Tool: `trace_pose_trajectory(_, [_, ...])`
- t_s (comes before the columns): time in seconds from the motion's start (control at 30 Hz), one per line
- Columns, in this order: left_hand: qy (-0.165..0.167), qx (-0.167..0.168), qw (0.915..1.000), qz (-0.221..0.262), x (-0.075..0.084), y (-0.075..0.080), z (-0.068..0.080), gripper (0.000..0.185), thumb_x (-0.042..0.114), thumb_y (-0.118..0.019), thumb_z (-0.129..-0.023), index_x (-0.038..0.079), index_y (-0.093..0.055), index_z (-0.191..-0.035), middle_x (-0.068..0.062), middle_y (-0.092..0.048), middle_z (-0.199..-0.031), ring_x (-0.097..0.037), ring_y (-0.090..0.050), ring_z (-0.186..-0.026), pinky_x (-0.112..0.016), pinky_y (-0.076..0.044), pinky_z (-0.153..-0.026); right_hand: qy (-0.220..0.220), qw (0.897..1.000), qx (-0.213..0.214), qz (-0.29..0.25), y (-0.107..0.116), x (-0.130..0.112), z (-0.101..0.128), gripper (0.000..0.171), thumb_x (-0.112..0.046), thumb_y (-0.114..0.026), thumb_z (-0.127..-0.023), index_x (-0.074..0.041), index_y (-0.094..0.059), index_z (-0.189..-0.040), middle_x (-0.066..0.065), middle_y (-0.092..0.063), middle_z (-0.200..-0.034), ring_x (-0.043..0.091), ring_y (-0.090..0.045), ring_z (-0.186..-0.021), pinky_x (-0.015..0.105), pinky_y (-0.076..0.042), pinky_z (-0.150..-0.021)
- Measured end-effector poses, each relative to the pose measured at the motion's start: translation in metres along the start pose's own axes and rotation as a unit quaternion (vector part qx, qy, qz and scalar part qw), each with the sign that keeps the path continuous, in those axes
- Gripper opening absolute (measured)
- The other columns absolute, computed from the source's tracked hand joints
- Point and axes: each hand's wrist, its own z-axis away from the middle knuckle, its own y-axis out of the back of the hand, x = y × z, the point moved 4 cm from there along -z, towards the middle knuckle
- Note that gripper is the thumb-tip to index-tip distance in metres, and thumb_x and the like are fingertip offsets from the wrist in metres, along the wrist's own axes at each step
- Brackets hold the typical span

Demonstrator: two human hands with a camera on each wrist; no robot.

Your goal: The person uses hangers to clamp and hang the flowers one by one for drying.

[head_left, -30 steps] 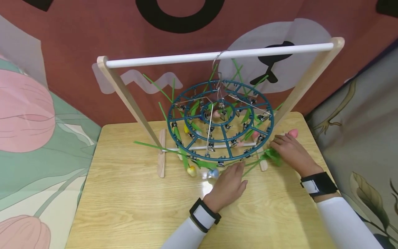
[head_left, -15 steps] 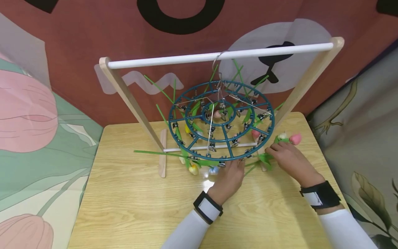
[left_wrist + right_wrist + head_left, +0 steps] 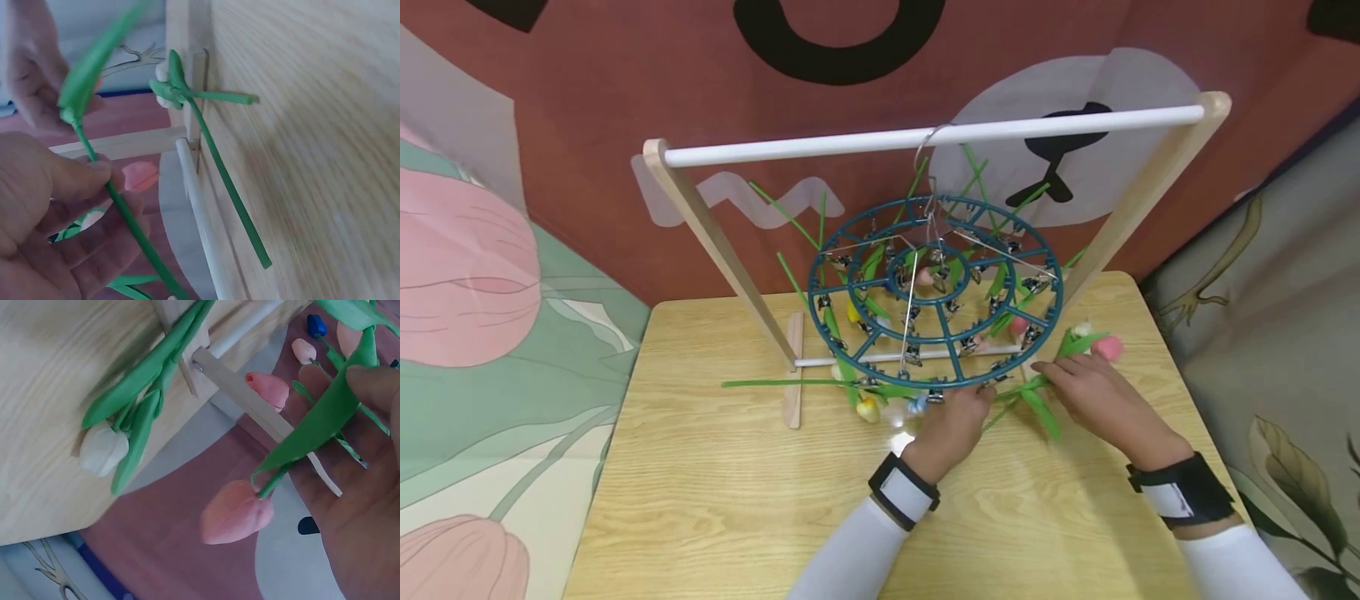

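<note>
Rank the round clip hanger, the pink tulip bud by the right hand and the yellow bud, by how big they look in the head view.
1. round clip hanger
2. pink tulip bud
3. yellow bud, only slightly smaller looking than the pink one, so that order is unsure.

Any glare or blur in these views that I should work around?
Head view: sharp, one glare patch on the table beside the left hand. Left wrist view: motion blur on the green leaf and tabletop. Right wrist view: the pink tulip is soft, right hand fills the side.

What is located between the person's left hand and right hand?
In the head view, the green stem of the pink artificial tulip spans from the left hand to the right hand.
</note>
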Motion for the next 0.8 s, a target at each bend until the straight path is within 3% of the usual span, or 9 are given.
trace_pose_trajectory(0.13, [0.01,-0.029,0.9957,0.087,0.0,-0.001,0.003,0.031,-0.002,-0.07,-0.087,0.017,-0.077,-0.11,0.003,-0.07,-0.112,-0.012,-0.069,-0.094,-0.016,-0.053,-0.061,-0.004,1.0,0.015,-0.01,0.0,0.004,0.006,0.044,0.006,-0.083,-0.074,0.004,-0.07,-0.116,0.019,-0.074,-0.102,0.038,-0.068,-0.1,0.054,-0.057,-0.089])
trace_pose_trajectory(0.23, [0.021,-0.051,0.9865,0.154,0.0,0.001,0.006,0.026,0.001,-0.071,-0.091,0.015,-0.077,-0.112,0.003,-0.072,-0.103,-0.006,-0.066,-0.077,-0.008,-0.041,-0.048,0.004,1.0,0.025,0.012,0.0,0.005,0.008,0.039,0.01,-0.08,-0.075,0.007,-0.07,-0.113,0.022,-0.073,-0.107,0.041,-0.067,-0.107,0.054,-0.056,-0.095])
trace_pose_trajectory(0.4, [0.024,-0.07,0.9719,0.224,-0.003,0.008,0.013,0.019,0.009,-0.069,-0.098,0.014,-0.077,-0.115,0.003,-0.073,-0.101,-0.004,-0.067,-0.084,-0.007,-0.047,-0.06,0.02,0.998,0.029,0.057,0.004,0.004,0.009,0.039,0.015,-0.077,-0.074,0.009,-0.071,-0.112,0.023,-0.072,-0.117,0.042,-0.062,-0.118,0.055,-0.053,-0.102])
trace_pose_trajectory(0.57, [0.041,-0.101,0.9501,0.292,-0.009,0.017,0.019,0.02,0.01,-0.069,-0.099,0.012,-0.076,-0.117,0.004,-0.072,-0.101,0.001,-0.061,-0.079,-0.007,-0.046,-0.061,-0.004,0.997,0.03,0.067,0.01,0.008,0.01,0.043,0.015,-0.08,-0.071,0.002,-0.075,-0.112,0.019,-0.071,-0.122,0.042,-0.059,-0.122,0.06,-0.049,-0.103])
trace_pose_trajectory(0.63, [0.053,-0.117,0.9374,0.323,-0.013,0.021,0.021,0.02,0.011,-0.068,-0.1,0.012,-0.076,-0.118,0.005,-0.071,-0.101,0.003,-0.058,-0.077,-0.008,-0.046,-0.061,-0.013,0.998,0.024,0.055,0.011,0.01,0.012,0.045,0.015,-0.08,-0.07,0.0,-0.075,-0.113,0.019,-0.071,-0.121,0.042,-0.059,-0.12,0.06,-0.05,-0.1])
trace_pose_trajectory(0.7, [0.07,-0.133,0.9172,0.369,-0.017,0.024,0.025,0.02,0.015,-0.067,-0.101,0.012,-0.076,-0.119,0.006,-0.071,-0.103,0.005,-0.057,-0.077,-0.009,-0.049,-0.063,-0.017,0.999,0.02,0.032,0.01,0.011,0.013,0.046,0.016,-0.081,-0.07,-0.002,-0.075,-0.112,0.017,-0.072,-0.116,0.04,-0.06,-0.117,0.058,-0.053,-0.097])
trace_pose_trajectory(0.77, [0.091,-0.144,0.8846,0.434,-0.024,0.025,0.028,0.021,0.022,-0.066,-0.102,0.014,-0.076,-0.119,0.006,-0.072,-0.104,0.005,-0.06,-0.079,-0.012,-0.052,-0.066,-0.017,1.0,0.022,0.001,0.008,0.012,0.015,0.046,0.016,-0.082,-0.068,-0.002,-0.076,-0.11,0.016,-0.073,-0.111,0.039,-0.062,-0.113,0.054,-0.057,-0.092])
trace_pose_trajectory(0.8, [0.101,-0.147,0.8624,0.474,-0.027,0.026,0.03,0.023,0.026,-0.065,-0.103,0.015,-0.076,-0.12,0.005,-0.074,-0.106,0.003,-0.061,-0.082,-0.014,-0.053,-0.069,-0.017,0.999,0.025,-0.015,0.008,0.012,0.016,0.047,0.016,-0.083,-0.067,-0.002,-0.076,-0.109,0.015,-0.074,-0.109,0.038,-0.063,-0.112,0.052,-0.058,-0.09])
